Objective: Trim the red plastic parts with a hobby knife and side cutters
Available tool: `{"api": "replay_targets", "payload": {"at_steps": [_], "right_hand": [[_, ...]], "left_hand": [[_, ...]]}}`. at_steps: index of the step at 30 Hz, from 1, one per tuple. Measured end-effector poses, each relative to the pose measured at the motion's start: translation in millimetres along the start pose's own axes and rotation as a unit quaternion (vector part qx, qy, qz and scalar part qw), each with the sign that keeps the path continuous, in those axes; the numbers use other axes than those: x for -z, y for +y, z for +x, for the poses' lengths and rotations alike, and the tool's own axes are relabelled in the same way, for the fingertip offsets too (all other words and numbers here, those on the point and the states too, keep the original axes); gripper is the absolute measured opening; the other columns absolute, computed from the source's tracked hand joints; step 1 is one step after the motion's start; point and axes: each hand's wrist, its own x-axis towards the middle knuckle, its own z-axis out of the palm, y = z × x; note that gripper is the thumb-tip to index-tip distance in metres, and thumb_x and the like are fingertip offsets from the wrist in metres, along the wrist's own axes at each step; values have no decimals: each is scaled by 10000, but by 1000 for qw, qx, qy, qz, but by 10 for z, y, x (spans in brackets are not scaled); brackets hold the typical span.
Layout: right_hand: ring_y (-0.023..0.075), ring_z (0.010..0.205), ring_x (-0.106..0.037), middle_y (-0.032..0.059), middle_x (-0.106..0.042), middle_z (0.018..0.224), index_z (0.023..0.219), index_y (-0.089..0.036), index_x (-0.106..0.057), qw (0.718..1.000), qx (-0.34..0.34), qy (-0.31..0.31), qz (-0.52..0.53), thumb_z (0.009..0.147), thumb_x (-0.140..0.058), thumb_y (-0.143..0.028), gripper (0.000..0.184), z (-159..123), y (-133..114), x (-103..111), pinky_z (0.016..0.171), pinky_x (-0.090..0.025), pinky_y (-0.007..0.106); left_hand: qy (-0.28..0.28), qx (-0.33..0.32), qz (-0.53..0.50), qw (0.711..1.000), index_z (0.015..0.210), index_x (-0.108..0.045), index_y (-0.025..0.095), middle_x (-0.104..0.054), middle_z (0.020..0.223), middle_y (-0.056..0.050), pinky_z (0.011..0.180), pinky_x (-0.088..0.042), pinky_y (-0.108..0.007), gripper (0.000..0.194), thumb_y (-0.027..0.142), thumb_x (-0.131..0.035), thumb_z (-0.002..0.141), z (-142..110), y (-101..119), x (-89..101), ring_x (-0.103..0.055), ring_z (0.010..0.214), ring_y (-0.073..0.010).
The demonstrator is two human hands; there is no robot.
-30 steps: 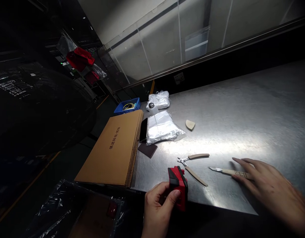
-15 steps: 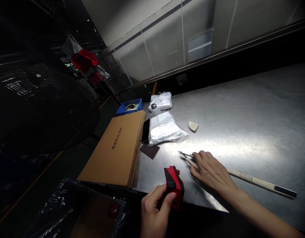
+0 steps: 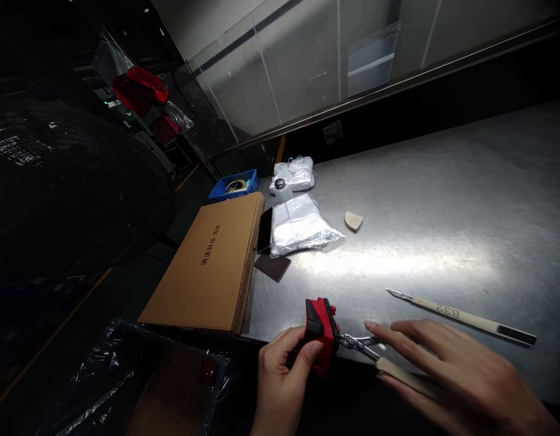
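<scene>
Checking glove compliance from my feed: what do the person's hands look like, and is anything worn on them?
The left hand and right hand are both bare, with no gloves. No ring, watch, cable or marking shows on them, and no sleeve is in view before the frame's bottom edge.

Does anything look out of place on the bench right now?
The craft knife stands out: its blade is bare, with no cover, and it lies on the steel bench close to the right hand. That looks like a cut risk.
</scene>
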Motion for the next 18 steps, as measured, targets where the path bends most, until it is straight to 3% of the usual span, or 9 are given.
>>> {"api": "replay_targets", "payload": {"at_steps": [12,18], "right_hand": [[138,818,-685,32,-720,956,1354,-214,-598,1000,21,9,2,972,-566,-291,391,15,13,54,683,-532,241],[110,674,-664,4,-696,823,1292,-200,-643,1000,6,26,-3,987,-552,-271,326,-15,-17,85,607,-481,237]], "left_hand": [[-7,-29,48,998,929,-773,203,-766,873,-30,715,-486,-226,182,287,-612,932,-12,-11,-14,-693,807,-186],[-9,-31,47,998,948,-776,203,-768,879,-32,719,-490,-228,187,283,-607,932,-12,-8,-33,-693,810,-188]]}}
